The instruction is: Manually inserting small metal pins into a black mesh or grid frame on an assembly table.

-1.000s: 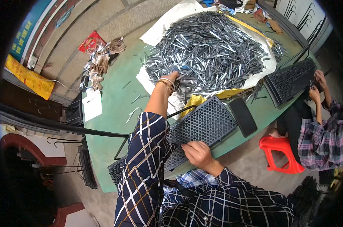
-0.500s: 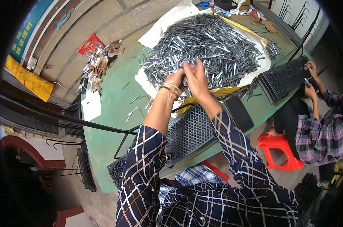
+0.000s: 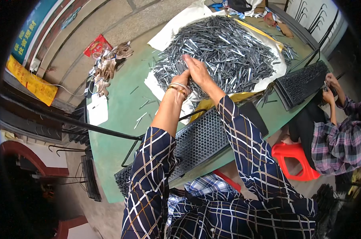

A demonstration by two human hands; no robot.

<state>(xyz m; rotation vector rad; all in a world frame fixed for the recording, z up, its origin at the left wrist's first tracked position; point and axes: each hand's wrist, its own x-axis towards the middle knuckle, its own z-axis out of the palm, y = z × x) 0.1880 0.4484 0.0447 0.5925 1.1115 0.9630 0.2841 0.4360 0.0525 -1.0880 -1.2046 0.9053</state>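
Observation:
My left hand [image 3: 182,79], with a pale bangle and a beaded bracelet at its wrist, and my right hand [image 3: 200,74] are close together over the near left part of a large heap of thin grey metal strips [image 3: 228,47]. The left fingers are curled and partly hidden behind the right hand. The right fingers are pressed together, pointing away and to the left. What lies between the hands blends into the heap; I cannot make it out. Under my forearms a black panel with rows of round holes [image 3: 200,133] leans along the table's near edge.
White sacking [image 3: 159,39] lies under the heap on the green table [image 3: 120,103]. Gloves [image 3: 105,67] and a red packet [image 3: 96,46] lie at left. A black bar [image 3: 76,124] crosses the left side. At right, a co-worker handles something beside another black panel [image 3: 302,81], near a red stool [image 3: 286,153].
My right hand has shifted up and left, closer over the left hand, its fingers now together. The left hand has barely moved. The co-worker's hands have come closer together.

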